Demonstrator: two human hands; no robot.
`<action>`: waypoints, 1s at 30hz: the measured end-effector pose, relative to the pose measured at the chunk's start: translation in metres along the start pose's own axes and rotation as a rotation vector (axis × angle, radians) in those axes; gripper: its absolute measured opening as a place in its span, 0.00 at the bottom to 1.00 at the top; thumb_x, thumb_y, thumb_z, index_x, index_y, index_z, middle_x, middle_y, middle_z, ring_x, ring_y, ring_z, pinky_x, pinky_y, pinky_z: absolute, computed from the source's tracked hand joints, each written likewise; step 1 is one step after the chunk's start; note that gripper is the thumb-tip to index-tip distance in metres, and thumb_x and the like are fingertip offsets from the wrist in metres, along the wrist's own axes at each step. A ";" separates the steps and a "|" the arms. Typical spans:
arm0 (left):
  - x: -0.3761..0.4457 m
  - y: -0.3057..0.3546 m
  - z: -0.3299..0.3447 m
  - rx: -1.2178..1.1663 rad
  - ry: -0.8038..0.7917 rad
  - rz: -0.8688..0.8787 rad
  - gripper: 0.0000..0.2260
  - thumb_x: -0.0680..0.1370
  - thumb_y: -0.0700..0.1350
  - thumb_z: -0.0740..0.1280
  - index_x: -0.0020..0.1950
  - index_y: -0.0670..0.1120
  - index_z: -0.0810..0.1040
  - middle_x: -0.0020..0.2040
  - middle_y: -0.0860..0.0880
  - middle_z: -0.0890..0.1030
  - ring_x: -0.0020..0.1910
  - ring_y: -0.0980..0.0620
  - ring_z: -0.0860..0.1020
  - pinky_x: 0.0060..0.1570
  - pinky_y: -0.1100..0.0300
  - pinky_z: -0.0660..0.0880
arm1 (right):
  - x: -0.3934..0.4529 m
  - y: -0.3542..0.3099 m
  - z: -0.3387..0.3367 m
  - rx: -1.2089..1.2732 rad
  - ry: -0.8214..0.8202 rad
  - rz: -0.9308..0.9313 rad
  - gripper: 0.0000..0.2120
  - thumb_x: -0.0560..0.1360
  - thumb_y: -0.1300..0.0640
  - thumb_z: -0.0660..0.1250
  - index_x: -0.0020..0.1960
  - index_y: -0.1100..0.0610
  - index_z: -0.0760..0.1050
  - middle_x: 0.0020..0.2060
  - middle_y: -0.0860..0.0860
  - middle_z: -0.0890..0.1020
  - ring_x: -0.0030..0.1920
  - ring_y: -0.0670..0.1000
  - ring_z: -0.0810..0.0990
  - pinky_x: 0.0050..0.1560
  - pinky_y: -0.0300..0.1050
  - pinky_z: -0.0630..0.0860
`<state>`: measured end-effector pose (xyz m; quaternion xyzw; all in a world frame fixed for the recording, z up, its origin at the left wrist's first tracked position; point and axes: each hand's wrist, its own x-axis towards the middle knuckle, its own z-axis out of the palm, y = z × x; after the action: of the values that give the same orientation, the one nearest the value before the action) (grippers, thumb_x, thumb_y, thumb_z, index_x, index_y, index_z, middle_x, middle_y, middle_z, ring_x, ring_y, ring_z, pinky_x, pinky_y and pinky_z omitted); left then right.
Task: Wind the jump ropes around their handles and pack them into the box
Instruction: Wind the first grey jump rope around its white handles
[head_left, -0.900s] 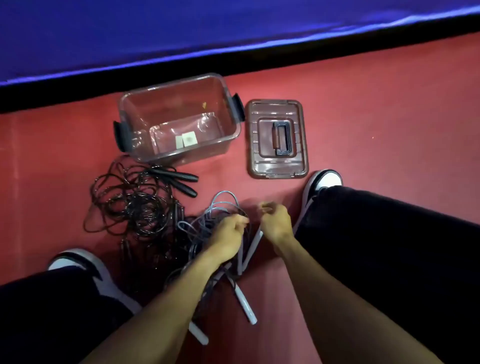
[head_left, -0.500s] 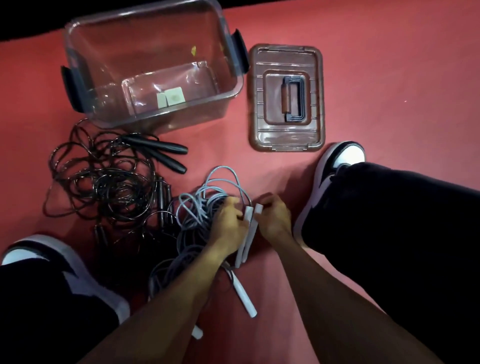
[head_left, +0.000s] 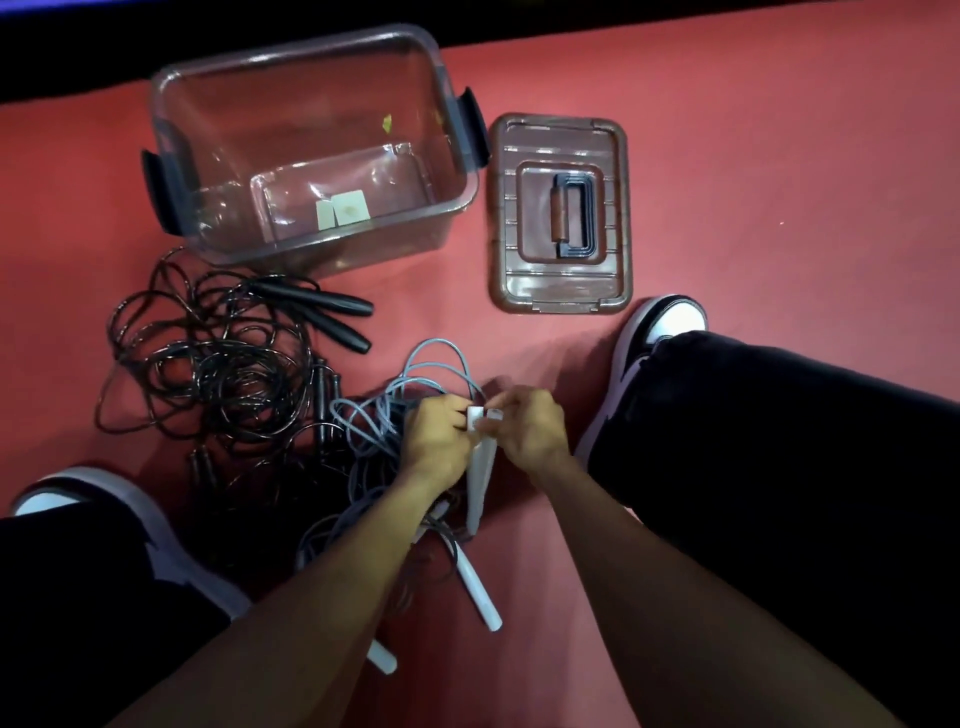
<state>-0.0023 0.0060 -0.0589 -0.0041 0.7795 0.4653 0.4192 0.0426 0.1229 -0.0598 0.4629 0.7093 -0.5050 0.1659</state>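
My left hand and my right hand meet over the red floor and together hold a pair of white handles side by side, their upper ends between my fingers. The grey-blue rope of these handles lies in loose loops to the left of my hands. Another white handle lies on the floor below my hands. A tangle of black ropes with black handles lies further left. The clear plastic box stands open above them, with only small paper scraps inside.
The box's brown lid with a folded handle lies flat to the right of the box. My legs in dark trousers and my white-toed shoes, one at the right and one at the left, flank the ropes. A dark edge runs along the top.
My hands have come together and brought the two white handles side by side; earlier they were apart. The camera has tilted down, so the box sits higher in view.
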 end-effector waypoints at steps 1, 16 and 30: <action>-0.003 0.007 -0.004 -0.024 0.002 -0.009 0.08 0.73 0.34 0.74 0.37 0.43 0.80 0.27 0.58 0.77 0.28 0.65 0.70 0.32 0.62 0.68 | -0.003 -0.008 -0.007 0.028 -0.014 -0.009 0.09 0.67 0.65 0.81 0.43 0.59 0.82 0.33 0.47 0.80 0.31 0.39 0.75 0.35 0.26 0.71; -0.171 0.219 -0.141 -0.164 0.072 0.319 0.07 0.80 0.36 0.69 0.53 0.42 0.71 0.46 0.41 0.76 0.49 0.47 0.78 0.46 0.50 0.78 | -0.190 -0.243 -0.108 0.311 -0.295 -0.502 0.08 0.71 0.70 0.76 0.42 0.62 0.78 0.28 0.51 0.82 0.27 0.43 0.80 0.30 0.35 0.75; -0.280 0.270 -0.199 -0.297 0.146 0.551 0.09 0.76 0.32 0.72 0.55 0.40 0.78 0.41 0.45 0.85 0.42 0.48 0.85 0.36 0.59 0.81 | -0.293 -0.304 -0.104 0.329 -0.198 -0.883 0.03 0.76 0.66 0.73 0.48 0.61 0.84 0.39 0.51 0.86 0.38 0.44 0.83 0.41 0.37 0.79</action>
<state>-0.0567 -0.0938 0.3629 0.1125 0.7030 0.6683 0.2153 -0.0326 0.0511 0.3625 0.0872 0.7296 -0.6744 -0.0732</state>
